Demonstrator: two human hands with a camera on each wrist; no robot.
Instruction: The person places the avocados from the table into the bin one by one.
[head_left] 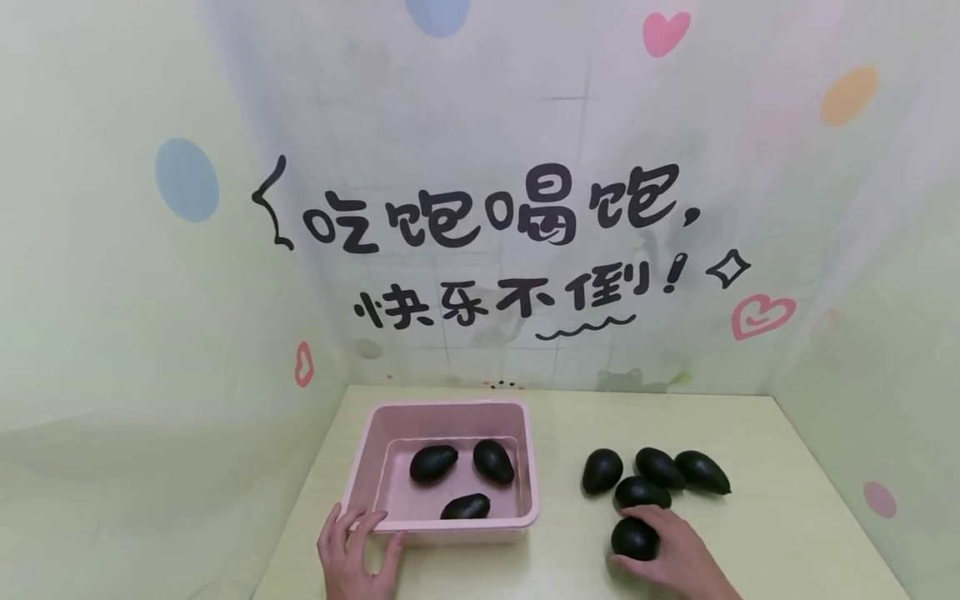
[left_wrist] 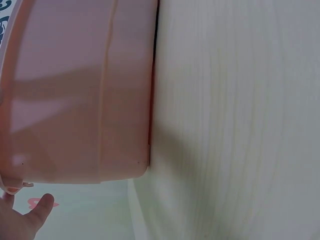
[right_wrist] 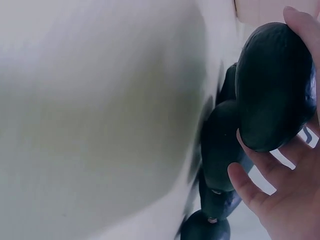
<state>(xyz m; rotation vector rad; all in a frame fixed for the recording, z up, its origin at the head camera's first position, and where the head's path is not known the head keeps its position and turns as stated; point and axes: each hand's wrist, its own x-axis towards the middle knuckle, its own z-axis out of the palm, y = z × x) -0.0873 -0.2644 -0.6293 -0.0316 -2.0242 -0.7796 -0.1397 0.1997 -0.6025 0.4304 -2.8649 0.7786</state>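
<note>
My right hand grips a dark avocado between thumb and fingers. In the right wrist view the held avocado appears large and smooth, and another avocado overlaps it from behind. Just beyond the hand, several more dark avocados lie in a loose cluster. To the left stands a pink plastic bin with three avocados lying apart on its floor. My left hand rests at the bin's near left corner, fingertips over the rim. The left wrist view shows its thumb stretched out below the bin's corner.
A pale wood-grain table carries everything. Behind it hangs a light printed curtain with dark lettering, hearts and coloured dots, and similar sheets close off both sides. Bare tabletop lies between the bin and the avocado cluster.
</note>
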